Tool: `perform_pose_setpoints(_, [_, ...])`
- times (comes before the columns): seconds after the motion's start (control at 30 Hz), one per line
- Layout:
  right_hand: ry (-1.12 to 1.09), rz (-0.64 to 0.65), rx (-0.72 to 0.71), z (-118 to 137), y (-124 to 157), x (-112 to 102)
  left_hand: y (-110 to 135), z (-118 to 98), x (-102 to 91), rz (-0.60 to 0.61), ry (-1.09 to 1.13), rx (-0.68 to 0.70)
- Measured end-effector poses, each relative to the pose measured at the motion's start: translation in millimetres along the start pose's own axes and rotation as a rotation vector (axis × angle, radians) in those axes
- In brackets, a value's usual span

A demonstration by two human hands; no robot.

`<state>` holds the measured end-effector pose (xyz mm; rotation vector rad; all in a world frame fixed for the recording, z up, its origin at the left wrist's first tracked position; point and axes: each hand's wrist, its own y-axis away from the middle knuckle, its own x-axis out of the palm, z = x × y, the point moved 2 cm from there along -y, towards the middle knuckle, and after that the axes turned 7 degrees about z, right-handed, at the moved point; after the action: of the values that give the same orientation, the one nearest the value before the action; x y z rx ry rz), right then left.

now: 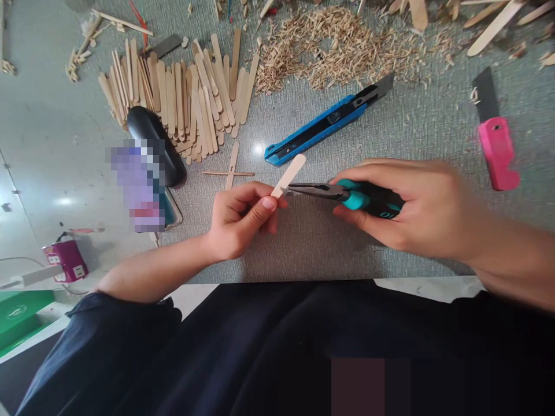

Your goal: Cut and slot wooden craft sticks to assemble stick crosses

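Note:
My left hand [240,218] pinches a short wooden craft stick [289,174] between thumb and fingers, its rounded end pointing up and to the right. My right hand [416,205] is wrapped round the teal and black handles of a pair of pliers [347,195]. The thin metal jaws reach left and meet the stick just above my left thumb. Both hands hover over the grey felt mat [303,242].
A pile of craft sticks [182,98] lies at the back left beside a black rounded object [151,144]. Wood shavings [333,49] spread at the back. A blue utility knife [325,124] and a pink utility knife [496,144] lie on the mat. Two crossed sticks [230,172] rest near my left hand.

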<state>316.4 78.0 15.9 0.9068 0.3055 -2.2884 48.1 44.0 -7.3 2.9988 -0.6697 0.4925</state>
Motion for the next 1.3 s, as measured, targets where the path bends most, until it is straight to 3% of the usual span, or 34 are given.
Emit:
perform_pose_setpoints(0.27, [0.012,-0.013,-0.027,-1.7,2.3,1.2,0.0,-2.3,3.7,0.011,-0.071,-0.060])
perform_pose_setpoints(0.47, [-0.009,0.009,-0.032,-2.6,2.3,1.4,-1.5,-4.4,4.4,0.036,-0.072,0.013])
perform_pose_setpoints(0.8, [-0.022,0.022,0.002,-7.6,7.8,3.5,4.5,-4.5,3.5,0.018,-0.275,0.035])
perform_pose_setpoints(1.07, [0.002,0.014,0.018,-7.9,10.6,6.0,4.0,-4.2,5.7,0.035,-0.174,-0.008])
perform_pose_setpoints(1.3, [0.146,-0.047,-0.057,-10.7,10.3,4.8,3.4,-6.8,9.3,0.025,0.000,-0.161])
